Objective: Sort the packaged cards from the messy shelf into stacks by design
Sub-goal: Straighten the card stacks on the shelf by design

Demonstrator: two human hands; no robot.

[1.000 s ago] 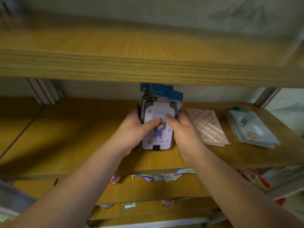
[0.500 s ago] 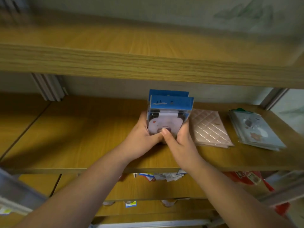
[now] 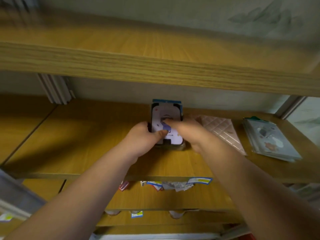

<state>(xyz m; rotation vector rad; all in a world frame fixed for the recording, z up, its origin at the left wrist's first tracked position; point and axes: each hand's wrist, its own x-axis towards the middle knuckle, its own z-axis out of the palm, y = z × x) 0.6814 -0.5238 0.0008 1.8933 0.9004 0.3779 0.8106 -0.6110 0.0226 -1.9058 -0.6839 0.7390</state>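
A stack of packaged cards (image 3: 162, 113) with a lilac cartoon-figure design and blue header tabs lies on the middle wooden shelf (image 3: 78, 142). My left hand (image 3: 145, 137) grips the stack's left edge, thumb on top of the front card. My right hand (image 3: 187, 130) holds the stack from the right, with its thumb laid across the top card. To the right lie a pink quilted-pattern stack (image 3: 220, 130) and a grey-blue stack (image 3: 270, 141) with animal pictures.
An upper shelf board (image 3: 155, 66) overhangs close above the hands. The shelf below holds loose small packets (image 3: 166, 185) at its back. A metal upright (image 3: 55, 89) stands at the back left, another at the right.
The lilac stack, held upright on its edge half a second ago, has been laid down flat on the shelf. Both hands stay on it.
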